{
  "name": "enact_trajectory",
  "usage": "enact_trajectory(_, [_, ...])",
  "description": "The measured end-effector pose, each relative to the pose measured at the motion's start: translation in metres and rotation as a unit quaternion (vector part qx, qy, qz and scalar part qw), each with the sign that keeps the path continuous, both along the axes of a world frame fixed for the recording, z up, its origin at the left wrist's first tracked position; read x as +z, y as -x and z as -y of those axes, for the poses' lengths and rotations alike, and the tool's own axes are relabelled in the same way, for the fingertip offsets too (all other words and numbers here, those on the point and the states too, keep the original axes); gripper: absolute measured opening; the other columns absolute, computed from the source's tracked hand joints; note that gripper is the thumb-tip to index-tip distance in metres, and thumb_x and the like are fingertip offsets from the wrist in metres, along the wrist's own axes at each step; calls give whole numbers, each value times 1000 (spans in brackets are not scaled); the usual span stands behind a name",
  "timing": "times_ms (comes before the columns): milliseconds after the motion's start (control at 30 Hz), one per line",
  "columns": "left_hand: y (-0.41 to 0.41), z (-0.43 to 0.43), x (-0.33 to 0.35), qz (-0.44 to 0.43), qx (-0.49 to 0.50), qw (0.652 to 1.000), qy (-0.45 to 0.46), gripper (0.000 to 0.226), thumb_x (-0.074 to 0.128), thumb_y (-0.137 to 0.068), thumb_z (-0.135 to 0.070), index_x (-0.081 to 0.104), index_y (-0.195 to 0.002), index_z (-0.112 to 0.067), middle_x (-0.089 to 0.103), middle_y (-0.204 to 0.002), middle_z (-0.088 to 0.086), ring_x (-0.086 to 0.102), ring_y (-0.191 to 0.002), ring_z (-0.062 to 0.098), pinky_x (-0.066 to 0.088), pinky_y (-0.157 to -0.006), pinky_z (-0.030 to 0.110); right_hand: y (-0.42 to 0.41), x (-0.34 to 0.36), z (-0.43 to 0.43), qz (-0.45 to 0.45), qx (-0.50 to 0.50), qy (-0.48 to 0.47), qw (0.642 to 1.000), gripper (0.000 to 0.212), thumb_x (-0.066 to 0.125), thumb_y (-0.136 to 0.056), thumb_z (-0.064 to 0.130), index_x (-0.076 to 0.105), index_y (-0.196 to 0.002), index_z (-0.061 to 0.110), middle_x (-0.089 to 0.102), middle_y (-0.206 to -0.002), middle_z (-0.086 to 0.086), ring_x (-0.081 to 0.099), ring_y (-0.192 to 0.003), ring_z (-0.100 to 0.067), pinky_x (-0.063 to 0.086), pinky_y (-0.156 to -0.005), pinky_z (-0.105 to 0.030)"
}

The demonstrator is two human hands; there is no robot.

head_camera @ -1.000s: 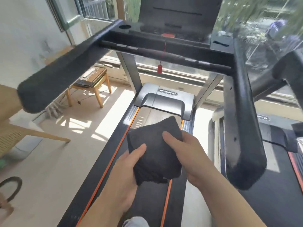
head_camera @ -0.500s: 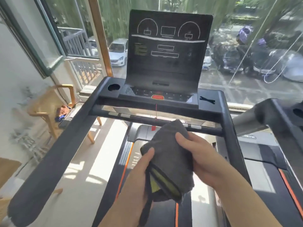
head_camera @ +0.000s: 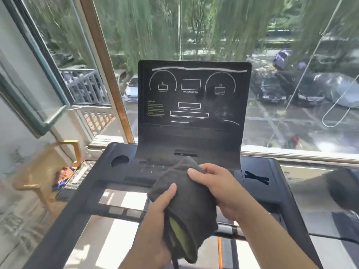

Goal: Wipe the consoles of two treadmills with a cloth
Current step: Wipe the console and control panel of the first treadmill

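I have the cloth (head_camera: 191,202) in both hands, held up in front of the console (head_camera: 192,105). It is dark grey and folded over, with a yellow-green inner layer showing at its lower edge. My left hand (head_camera: 155,226) grips its lower left side, with the thumb lying on top and the fingers hidden beneath. My right hand (head_camera: 219,189) grips its upper right side, with the thumb across the top face and the fingers curled round behind. Both hands are closed on the cloth.

The cloth's top corner sits over the button strip at the foot of the upright display. I cannot tell whether it touches the panel or hangs just clear of it. The display is dark, with white outlines of dials and boxes.

A round cup holder (head_camera: 119,161) is sunk into the console's left wing, and an X-shaped slot (head_camera: 256,178) into its right wing. The left handrail (head_camera: 64,226) runs down towards me. At the far right is a blurred dark bar of the second treadmill (head_camera: 342,189).

A wooden chair (head_camera: 44,171) stands by the wall on the left. Behind the console is a window (head_camera: 291,55), with trees and parked cars (head_camera: 272,92) outside.
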State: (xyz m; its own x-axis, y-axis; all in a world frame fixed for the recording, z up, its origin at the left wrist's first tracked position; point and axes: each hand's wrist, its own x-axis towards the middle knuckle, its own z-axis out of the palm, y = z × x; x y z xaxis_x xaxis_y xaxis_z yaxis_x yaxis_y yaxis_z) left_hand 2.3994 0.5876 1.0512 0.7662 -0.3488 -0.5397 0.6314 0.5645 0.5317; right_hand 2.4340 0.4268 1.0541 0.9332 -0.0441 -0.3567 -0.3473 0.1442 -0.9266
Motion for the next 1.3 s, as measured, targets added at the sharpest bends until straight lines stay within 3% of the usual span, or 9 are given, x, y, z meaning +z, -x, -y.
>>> enact_trajectory(367, [-222,-59,7,49,49,994,-85,53,82,-82,-35,70,-126,-9,73,-117,25,71,-108,46,53,-98,62,-196,8,-58,32,-69,157,985,22,69,-98,33,75,-96,13,75,-86,-7,71,-76,-17,64,-79,-44])
enact_trajectory(533, [-308,-79,19,75,120,988,-60,51,75,-86,-31,65,-127,-2,79,-89,10,78,-76,22,61,-62,33,-266,33,-75,98,-103,219,965,16,68,-97,26,76,-87,18,77,-89,-11,74,-86,-27,63,-83,-47])
enact_trajectory(700, [-368,-105,38,125,170,969,-132,33,75,-91,-35,70,-115,-12,80,-100,11,79,-86,29,58,-82,44,-331,70,-62,218,-160,306,913,20,60,-103,29,74,-90,22,72,-86,-5,68,-84,-22,57,-81,-33])
enact_trajectory(767, [-390,-109,53,147,196,955,-168,36,72,-95,-40,67,-120,-15,79,-105,10,77,-93,30,57,-92,51,-358,93,-50,284,-184,367,867,20,52,-108,28,71,-104,23,70,-101,7,64,-96,-8,47,-86,-18])
enact_trajectory(867, [-415,-105,79,219,205,925,-233,39,64,-95,-49,65,-122,-21,74,-109,6,70,-102,28,53,-99,50,-399,113,-26,338,-159,512,774,30,48,-109,24,67,-130,14,63,-124,9,55,-124,-13,37,-107,-24])
enact_trajectory(1000, [-442,-79,103,378,153,827,-387,18,47,-106,-39,60,-104,-27,66,-95,-8,61,-91,8,43,-78,32,-435,104,10,291,-146,666,672,33,48,-105,15,66,-132,7,71,-127,-10,60,-124,-33,36,-117,-46])
enact_trajectory(1100, [-479,-54,95,527,98,678,-503,14,44,-106,-36,57,-106,-30,66,-98,-5,62,-97,-2,42,-80,15,-441,90,19,305,-172,669,655,33,47,-104,22,71,-124,10,75,-120,-6,64,-119,-29,33,-115,-38])
enact_trajectory(1200, [-521,-36,66,584,35,476,-656,56,41,-102,-48,37,-156,-33,23,-169,7,15,-156,32,18,-125,48,-442,88,21,314,-186,658,659,37,45,-104,28,72,-125,15,75,-123,-1,62,-123,-23,34,-115,-35])
enact_trajectory(1300, [-536,-24,54,590,50,420,-688,70,37,-97,-53,17,-163,-41,-7,-174,-4,-14,-158,30,-3,-125,60,-444,82,24,345,-205,665,630,36,49,-101,27,75,-122,14,77,-117,-1,66,-116,-24,41,-112,-38])
